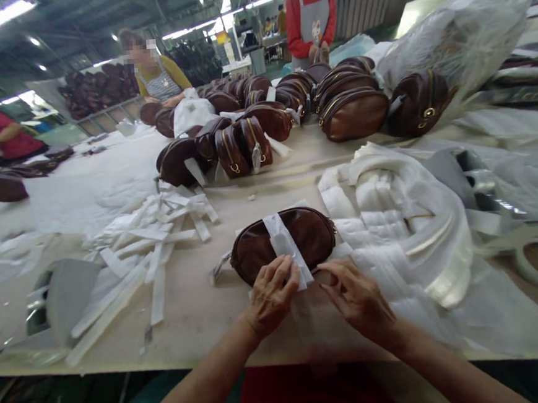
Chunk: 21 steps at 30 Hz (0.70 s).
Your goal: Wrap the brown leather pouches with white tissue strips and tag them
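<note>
A brown oval zippered bag [249, 253] lies on the table in front of me, with a pale wrapping strip [284, 240] across its middle. My left hand [274, 293] is at the bag's near edge, its curled fingers closed on the lower end of the strip. Just right of the strip, my right hand [358, 297] reaches the near edge of the bag. Its index finger and thumb are bent, with a gap between their tips, and I see nothing held there. A wrapped zipper pull [221, 268] sticks out at the bag's left end.
Loose white strips [160, 235] lie left, near a grey tape dispenser [65, 298]. White foam sheets [391, 216] are heaped right, before another dispenser [453, 177]. Brown bags [355, 113] crowd the far side beside a plastic sack [456, 38]. Several people work beyond.
</note>
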Each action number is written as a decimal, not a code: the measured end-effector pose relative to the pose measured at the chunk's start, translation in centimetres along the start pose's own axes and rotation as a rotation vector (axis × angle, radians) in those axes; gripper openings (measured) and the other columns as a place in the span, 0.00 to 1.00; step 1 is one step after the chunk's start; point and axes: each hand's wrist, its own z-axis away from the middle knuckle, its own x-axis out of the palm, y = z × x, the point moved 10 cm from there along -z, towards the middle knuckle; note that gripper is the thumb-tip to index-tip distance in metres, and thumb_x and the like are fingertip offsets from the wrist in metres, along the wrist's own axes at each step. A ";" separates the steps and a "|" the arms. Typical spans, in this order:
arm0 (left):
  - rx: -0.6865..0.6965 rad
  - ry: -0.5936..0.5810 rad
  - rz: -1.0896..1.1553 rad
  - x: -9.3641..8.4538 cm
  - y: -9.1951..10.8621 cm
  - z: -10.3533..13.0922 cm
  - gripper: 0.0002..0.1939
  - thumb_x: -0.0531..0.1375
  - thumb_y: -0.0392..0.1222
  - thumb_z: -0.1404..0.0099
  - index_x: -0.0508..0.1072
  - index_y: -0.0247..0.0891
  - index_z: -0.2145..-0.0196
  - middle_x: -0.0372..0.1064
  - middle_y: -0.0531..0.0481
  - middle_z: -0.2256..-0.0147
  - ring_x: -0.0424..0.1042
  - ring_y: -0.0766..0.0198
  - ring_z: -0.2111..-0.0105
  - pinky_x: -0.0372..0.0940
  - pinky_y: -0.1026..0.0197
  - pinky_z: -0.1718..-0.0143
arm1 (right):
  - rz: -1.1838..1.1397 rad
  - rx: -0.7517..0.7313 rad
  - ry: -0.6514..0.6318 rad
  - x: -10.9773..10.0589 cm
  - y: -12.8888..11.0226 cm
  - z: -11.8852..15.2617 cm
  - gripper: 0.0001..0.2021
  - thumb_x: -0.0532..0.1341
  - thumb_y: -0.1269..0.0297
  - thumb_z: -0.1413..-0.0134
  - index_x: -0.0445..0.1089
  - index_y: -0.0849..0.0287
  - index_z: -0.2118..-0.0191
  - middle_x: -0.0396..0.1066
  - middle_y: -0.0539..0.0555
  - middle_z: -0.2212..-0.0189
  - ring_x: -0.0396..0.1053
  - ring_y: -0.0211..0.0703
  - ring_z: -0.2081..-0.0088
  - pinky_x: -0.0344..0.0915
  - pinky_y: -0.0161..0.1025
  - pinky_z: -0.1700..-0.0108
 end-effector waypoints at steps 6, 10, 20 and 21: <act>-0.048 0.048 0.038 0.0 0.0 0.6 0.12 0.51 0.30 0.34 0.68 0.30 0.55 0.68 0.38 0.54 0.65 0.54 0.50 0.66 0.55 0.54 | 0.291 -0.497 -0.086 2.6 -4.3 -0.4 0.16 0.54 0.75 0.44 0.67 0.61 0.50 0.72 0.59 0.57 0.68 0.45 0.57 0.69 0.44 0.55; -0.109 0.007 0.194 -0.3 -0.9 0.5 0.16 0.50 0.33 0.35 0.65 0.28 0.51 0.67 0.36 0.52 0.63 0.53 0.47 0.66 0.52 0.51 | 0.351 -0.599 -0.066 2.9 -4.0 -0.2 0.14 0.56 0.75 0.43 0.69 0.61 0.52 0.74 0.57 0.58 0.68 0.44 0.59 0.69 0.42 0.56; -0.247 -0.108 0.367 0.2 -3.1 -0.8 0.10 0.56 0.44 0.34 0.72 0.36 0.60 0.69 0.44 0.57 0.66 0.59 0.57 0.69 0.57 0.56 | 0.309 -0.547 -0.099 3.0 -3.4 0.1 0.17 0.56 0.76 0.44 0.69 0.60 0.50 0.73 0.58 0.56 0.68 0.46 0.55 0.69 0.45 0.54; -0.245 -0.088 0.335 0.4 -3.0 -0.7 0.09 0.58 0.43 0.35 0.72 0.36 0.62 0.69 0.44 0.58 0.66 0.59 0.58 0.69 0.57 0.58 | 0.266 -0.513 -0.113 2.7 -3.2 0.1 0.17 0.55 0.76 0.44 0.68 0.60 0.49 0.73 0.58 0.55 0.68 0.46 0.54 0.69 0.45 0.53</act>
